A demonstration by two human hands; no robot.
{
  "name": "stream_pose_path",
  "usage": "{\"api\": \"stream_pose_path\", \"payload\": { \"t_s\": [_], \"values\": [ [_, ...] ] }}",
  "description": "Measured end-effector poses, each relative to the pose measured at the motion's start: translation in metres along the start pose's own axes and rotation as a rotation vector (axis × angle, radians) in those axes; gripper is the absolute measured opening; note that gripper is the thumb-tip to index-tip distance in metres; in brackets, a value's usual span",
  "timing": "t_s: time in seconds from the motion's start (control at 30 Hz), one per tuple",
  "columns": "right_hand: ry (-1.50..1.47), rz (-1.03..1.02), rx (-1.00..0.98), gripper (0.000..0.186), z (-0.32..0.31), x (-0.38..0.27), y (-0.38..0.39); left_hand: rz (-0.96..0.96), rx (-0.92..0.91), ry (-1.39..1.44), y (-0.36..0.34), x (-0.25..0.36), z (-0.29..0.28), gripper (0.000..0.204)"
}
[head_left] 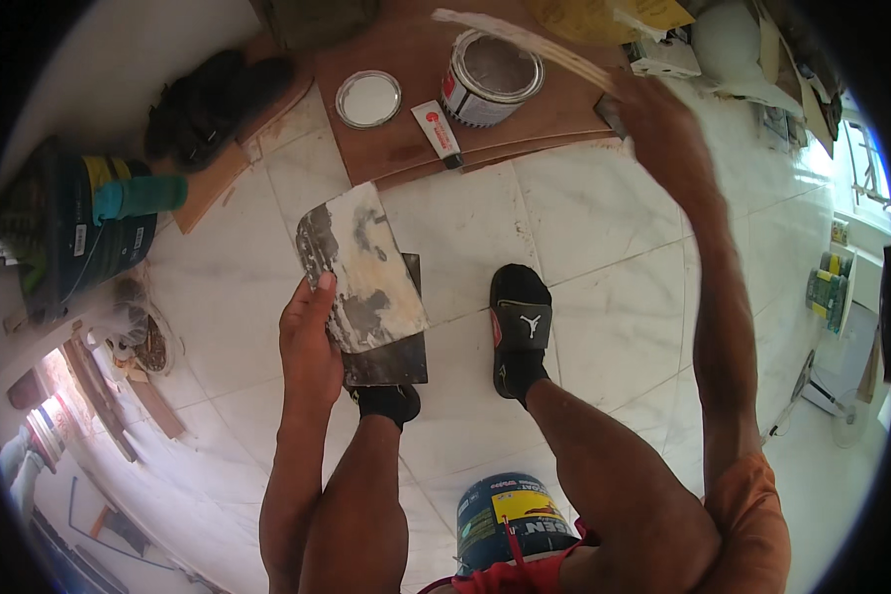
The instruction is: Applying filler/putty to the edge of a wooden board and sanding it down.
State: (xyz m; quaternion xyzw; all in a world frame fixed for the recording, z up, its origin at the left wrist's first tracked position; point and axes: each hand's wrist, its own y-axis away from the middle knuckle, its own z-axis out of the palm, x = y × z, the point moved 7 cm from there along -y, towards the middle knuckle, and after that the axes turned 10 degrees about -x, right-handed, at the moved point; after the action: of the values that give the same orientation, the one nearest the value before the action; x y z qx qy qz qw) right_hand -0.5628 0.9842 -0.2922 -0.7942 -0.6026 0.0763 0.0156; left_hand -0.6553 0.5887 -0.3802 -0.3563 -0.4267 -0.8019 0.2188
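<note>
We see glare from the window [866,163] between two and three o'clock, slight blur on the right hand [666,139], and lines bending toward the dark rim.

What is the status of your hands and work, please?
Left hand holding smeared plate. Right hand gripping stick. Open tin and tube on board. Nothing visibly blocking either hand.

Can [473,102] & tube [433,131] stand btwn R fingers [636,97] & lid [368,99].
</note>
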Motion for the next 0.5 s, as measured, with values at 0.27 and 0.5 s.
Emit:
{"api": "stream_pose_path", "payload": {
  "t_s": [0.27,0.5],
  "values": [
    [0.359,0.107,-0.104,0.031,-0.103,-0.045,0.019,0.033,-0.113,0.025,-0.018,0.007,0.029,0.037],
    [0.583,-0.199,-0.045,0.010,-0.059,-0.107,-0.017,0.099,-0.089,0.002,-0.023,0.021,0.026,0.037]
  ]
}}
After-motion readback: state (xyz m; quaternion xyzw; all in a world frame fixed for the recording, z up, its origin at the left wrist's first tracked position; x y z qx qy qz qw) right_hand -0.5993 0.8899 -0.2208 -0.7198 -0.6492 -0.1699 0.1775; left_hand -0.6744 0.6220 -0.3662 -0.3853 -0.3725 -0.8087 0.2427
